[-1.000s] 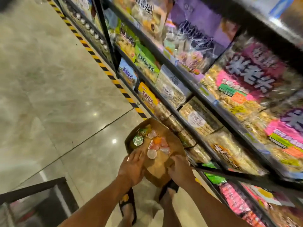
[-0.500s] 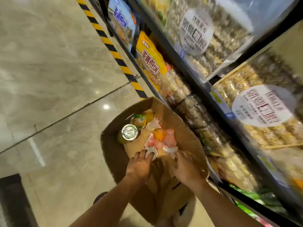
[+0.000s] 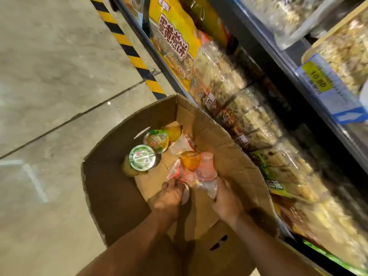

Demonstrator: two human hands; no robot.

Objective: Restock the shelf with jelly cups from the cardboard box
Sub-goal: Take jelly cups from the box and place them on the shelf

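Your left hand (image 3: 169, 198) now curls round a pale jelly cup (image 3: 185, 193), and your right hand (image 3: 226, 199) grips the pink jelly cups (image 3: 206, 172); half a second ago both were only reaching. All of it sits mid-frame inside the cardboard box (image 3: 111, 186), with a green-lidded cup (image 3: 141, 157) higher up and the shelf (image 3: 264, 38) along the right.

The cardboard box (image 3: 111, 196) is open on top, so a hand can go straight down. Its left side has bare room. Jelly cups (image 3: 205, 166) crowd the far right. The tall right flap (image 3: 229, 156) stands between box and shelf (image 3: 274, 54), where snack bags (image 3: 249, 116) sit packed tight.
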